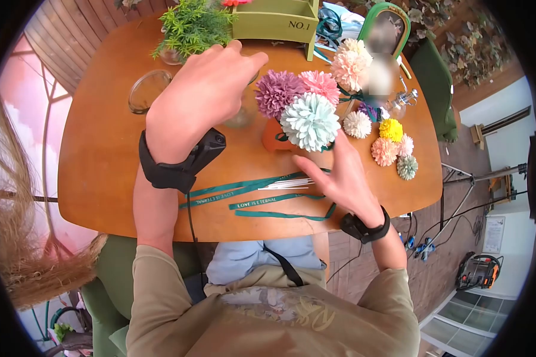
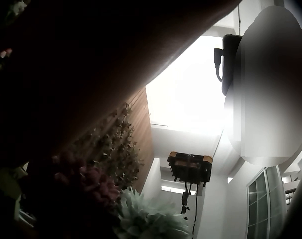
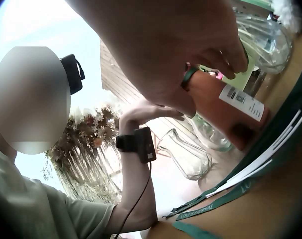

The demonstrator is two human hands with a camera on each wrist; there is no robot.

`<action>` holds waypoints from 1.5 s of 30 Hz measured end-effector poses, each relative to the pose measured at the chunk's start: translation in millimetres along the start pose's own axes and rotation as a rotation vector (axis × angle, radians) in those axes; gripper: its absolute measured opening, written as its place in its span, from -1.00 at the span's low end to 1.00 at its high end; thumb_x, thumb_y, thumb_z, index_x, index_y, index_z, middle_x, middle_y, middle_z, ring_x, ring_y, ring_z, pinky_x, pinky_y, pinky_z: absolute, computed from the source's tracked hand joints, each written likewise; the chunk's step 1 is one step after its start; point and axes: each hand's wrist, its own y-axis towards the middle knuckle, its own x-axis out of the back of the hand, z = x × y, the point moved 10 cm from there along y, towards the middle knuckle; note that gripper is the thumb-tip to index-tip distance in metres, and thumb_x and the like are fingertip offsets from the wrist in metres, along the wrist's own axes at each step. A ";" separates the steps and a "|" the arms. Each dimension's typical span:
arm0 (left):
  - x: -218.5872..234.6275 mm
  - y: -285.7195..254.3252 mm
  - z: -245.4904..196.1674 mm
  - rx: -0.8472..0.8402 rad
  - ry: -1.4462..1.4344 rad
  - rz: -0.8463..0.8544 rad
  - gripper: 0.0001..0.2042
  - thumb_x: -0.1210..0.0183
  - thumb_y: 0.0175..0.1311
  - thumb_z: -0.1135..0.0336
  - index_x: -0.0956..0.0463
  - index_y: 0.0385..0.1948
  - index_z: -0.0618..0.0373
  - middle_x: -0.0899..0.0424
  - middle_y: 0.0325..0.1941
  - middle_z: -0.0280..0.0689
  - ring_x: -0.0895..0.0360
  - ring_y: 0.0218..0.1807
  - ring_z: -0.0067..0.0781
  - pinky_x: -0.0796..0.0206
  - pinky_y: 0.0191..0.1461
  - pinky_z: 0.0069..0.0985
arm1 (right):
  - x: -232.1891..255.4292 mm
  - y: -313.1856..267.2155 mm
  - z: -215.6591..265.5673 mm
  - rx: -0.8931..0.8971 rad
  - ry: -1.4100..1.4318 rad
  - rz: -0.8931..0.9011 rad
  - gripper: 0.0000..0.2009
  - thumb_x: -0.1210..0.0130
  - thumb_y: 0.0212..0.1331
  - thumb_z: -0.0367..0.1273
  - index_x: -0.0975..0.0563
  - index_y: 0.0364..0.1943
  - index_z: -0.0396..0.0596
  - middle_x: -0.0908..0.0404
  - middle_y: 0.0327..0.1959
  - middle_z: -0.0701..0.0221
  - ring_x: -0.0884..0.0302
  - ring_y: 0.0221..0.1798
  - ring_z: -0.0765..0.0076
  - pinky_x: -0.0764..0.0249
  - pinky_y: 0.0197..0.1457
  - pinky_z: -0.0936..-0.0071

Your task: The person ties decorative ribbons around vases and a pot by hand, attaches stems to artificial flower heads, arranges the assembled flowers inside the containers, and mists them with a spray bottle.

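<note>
A terracotta-coloured vase (image 1: 272, 140) stands on the table, with a purple (image 1: 278, 94), a pink (image 1: 320, 87) and a mint pompom flower (image 1: 310, 121) above it. My right hand (image 1: 346, 179) is beside the mint flower, thumb pointing left and fingertips partly behind the petals. In the right wrist view, this hand (image 3: 176, 55) overlaps the neck of the vase (image 3: 218, 102), near a green ribbon band (image 3: 190, 76). Raised left of the flowers, my left hand (image 1: 199, 95) has loosely bent fingers and holds nothing. Dark green printed ribbons (image 1: 268, 202) and white sticks (image 1: 289, 184) lie in front.
Several loose pompom flowers (image 1: 385, 152) lie at the right, near a clear glass vessel (image 1: 397, 108). Behind are a green planter box (image 1: 274, 22), a potted plant (image 1: 195, 27) and a green-framed mirror (image 1: 404, 27). A glass vase (image 1: 149, 90) lies at the left.
</note>
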 end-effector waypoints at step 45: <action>20.0 -47.2 -89.3 -0.262 -0.077 -0.022 -0.43 -0.44 0.10 0.16 -0.48 0.19 0.01 -0.61 -0.03 -0.17 -0.65 -0.07 -0.02 -0.50 -0.07 -0.17 | 23.1 -50.3 -10.7 0.110 -0.146 0.168 -0.85 -0.29 0.20 -0.54 -0.59 -0.19 -0.07 -0.57 -0.07 0.34 -0.61 -0.33 0.15 -0.55 -0.27 0.27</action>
